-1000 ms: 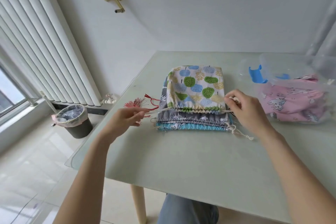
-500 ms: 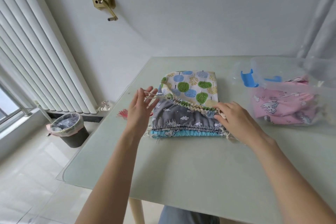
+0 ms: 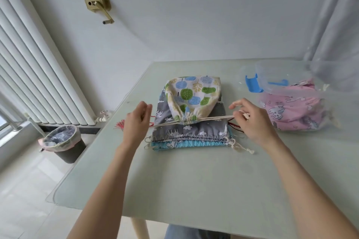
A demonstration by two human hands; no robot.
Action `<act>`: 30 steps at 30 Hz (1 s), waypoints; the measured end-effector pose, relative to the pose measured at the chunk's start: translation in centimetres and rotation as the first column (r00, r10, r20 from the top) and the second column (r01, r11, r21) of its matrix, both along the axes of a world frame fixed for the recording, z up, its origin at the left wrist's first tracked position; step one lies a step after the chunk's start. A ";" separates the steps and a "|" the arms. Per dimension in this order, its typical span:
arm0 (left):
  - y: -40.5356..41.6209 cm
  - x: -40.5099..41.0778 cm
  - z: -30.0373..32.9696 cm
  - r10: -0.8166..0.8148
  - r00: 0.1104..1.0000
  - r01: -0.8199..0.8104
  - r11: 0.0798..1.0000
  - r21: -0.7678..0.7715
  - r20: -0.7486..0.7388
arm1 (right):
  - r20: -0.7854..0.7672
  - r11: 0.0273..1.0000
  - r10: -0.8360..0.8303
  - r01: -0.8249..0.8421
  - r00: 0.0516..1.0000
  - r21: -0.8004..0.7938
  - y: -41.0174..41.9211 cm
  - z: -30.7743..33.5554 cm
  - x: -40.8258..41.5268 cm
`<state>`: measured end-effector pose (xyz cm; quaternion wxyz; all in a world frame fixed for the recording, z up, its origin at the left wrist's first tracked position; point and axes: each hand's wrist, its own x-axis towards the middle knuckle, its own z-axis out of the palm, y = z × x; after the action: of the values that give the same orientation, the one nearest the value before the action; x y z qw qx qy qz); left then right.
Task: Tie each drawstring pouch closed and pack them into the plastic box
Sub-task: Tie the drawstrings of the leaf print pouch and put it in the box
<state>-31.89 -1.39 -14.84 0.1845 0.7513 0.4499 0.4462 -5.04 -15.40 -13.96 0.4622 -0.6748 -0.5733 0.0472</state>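
A tree-print drawstring pouch [image 3: 193,95] lies on top of a stack, its mouth gathered tight at the near end. Under it are a grey cloud-print pouch [image 3: 190,131] and a blue one [image 3: 186,144]. My left hand [image 3: 137,122] holds the cream drawstring [image 3: 167,124] on the left. On the right, my right hand [image 3: 252,120] pinches the other end of the cord [image 3: 217,118], which runs taut between both hands. The clear plastic box [image 3: 291,75] at the right holds a pink pouch [image 3: 291,110].
A red tassel [image 3: 120,124] lies on the glass table [image 3: 194,190] by its left edge. The box's blue clips [image 3: 252,85] face the stack. A lined bin [image 3: 64,143] and a radiator [image 3: 38,75] stand on the floor at the left.
The tree-print pouch's mouth has been drawn from wide open to a tight gather. Both hands moved apart, pulling the cords sideways. The camera view tilted up slightly.
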 end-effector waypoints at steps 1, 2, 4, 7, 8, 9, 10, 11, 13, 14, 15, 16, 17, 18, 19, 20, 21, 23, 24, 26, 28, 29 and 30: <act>0.3 -0.6 -0.2 0.018 1.000 -0.017 1.000 0.016 -0.026 | 0.037 1.000 -0.018 0.018 0.999 -0.005 -0.1 -0.1 0.2; 0.6 -1.0 -0.5 0.019 0.996 -0.015 0.999 0.043 -0.083 | 0.077 1.000 -0.024 0.025 0.997 -0.013 -0.2 -0.2 0.3; 0.4 -1.1 -0.7 0.008 0.957 0.042 0.986 0.163 -0.291 | 0.168 0.999 -0.026 0.031 0.985 -0.027 -0.3 0.0 0.3; -0.3 -0.7 -0.7 0.033 0.839 0.138 0.953 0.271 -0.544 | 0.263 1.000 0.005 0.000 0.965 -0.017 -0.3 0.1 0.2; -0.5 -0.7 -0.7 0.053 0.814 0.151 0.942 0.299 -0.578 | 0.269 1.000 0.012 -0.007 0.963 -0.020 -0.2 0.1 0.1; -0.6 -0.7 -0.6 0.058 0.803 0.169 0.932 0.319 -0.594 | 0.243 1.000 0.015 -0.010 0.970 -0.023 -0.3 0.0 -0.1; -0.7 -0.7 -0.5 0.048 0.797 0.193 0.925 0.329 -0.602 | 0.177 1.000 0.016 -0.013 0.984 -0.019 -0.3 0.0 -0.2; -0.7 -0.8 -0.3 0.030 0.800 0.221 0.914 0.341 -0.600 | 0.091 1.000 0.016 -0.015 0.996 -0.007 -0.3 0.0 -0.3; -0.7 -1.0 -0.2 -0.009 0.830 0.256 0.894 0.367 -0.557 | -0.056 1.000 0.013 -0.012 0.998 0.009 -0.2 0.1 -0.3; -0.7 -1.0 -0.1 -0.020 0.854 0.245 0.896 0.369 -0.520 | -0.091 1.000 0.008 -0.007 0.996 0.011 -0.1 0.1 -0.2; -0.6 -1.1 0.0 -0.019 0.872 0.223 0.905 0.361 -0.490 | -0.101 1.000 -0.002 0.003 0.995 0.008 -0.1 0.1 -0.1; -0.6 -1.2 0.1 -0.005 0.879 0.195 0.916 0.351 -0.476 | -0.100 1.000 -0.017 0.017 0.995 0.005 0.0 0.0 -0.1; -0.7 -1.2 0.1 0.015 0.879 0.170 0.923 0.345 -0.476 | -0.097 0.999 -0.033 0.033 0.995 0.002 0.1 -0.2 0.1; -0.7 -1.3 -0.1 0.034 0.878 0.147 0.930 0.337 -0.478 | -0.098 0.999 -0.044 0.044 0.994 -0.003 0.2 -0.4 0.2; -0.7 -1.4 -0.3 0.042 0.880 0.128 0.938 0.321 -0.473 | -0.100 0.999 -0.050 0.048 0.994 -0.016 0.1 -0.6 0.2; -0.7 -1.4 -0.6 0.041 0.886 0.113 0.947 0.301 -0.462 | -0.108 0.998 -0.058 0.055 0.992 -0.033 0.0 -0.7 0.2; -0.7 -1.3 -0.8 0.034 0.892 0.105 0.955 0.279 -0.451 | -0.121 0.996 -0.071 0.065 0.990 -0.053 0.0 -0.8 0.3; -1.0 -0.9 -1.3 0.019 0.903 0.099 0.963 0.251 -0.430 | -0.147 0.991 -0.106 0.093 0.983 -0.092 -0.3 -0.5 0.5; -1.2 -0.8 -1.3 0.010 0.909 0.097 0.967 0.237 -0.416 | -0.136 0.990 -0.117 0.104 0.984 -0.098 -0.4 -0.3 0.4; -1.7 -0.6 -0.6 -0.010 0.923 0.085 0.980 0.177 -0.384 | -0.081 0.993 -0.094 0.088 0.992 -0.074 -0.9 0.5 -0.3; -2.2 -0.5 0.5 -0.035 0.940 0.084 0.988 0.132 -0.339 | -0.023 0.999 -0.033 0.033 0.999 -0.030 -0.9 1.8 -1.4; -2.4 -0.4 1.2 -0.058 0.951 0.100 0.987 0.123 -0.304 | -0.054 0.999 0.025 -0.026 0.998 -0.029 -0.9 2.7 -2.0; -2.6 0.0 2.2 -0.103 0.963 0.135 0.985 0.112 -0.251 | -0.153 0.992 0.111 -0.120 0.982 -0.048 -0.7 3.8 -2.6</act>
<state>-31.87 -3.97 -12.66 0.1056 0.8364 0.3935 0.3665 -7.64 -16.10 -10.11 0.4813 -0.6478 -0.5735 0.1409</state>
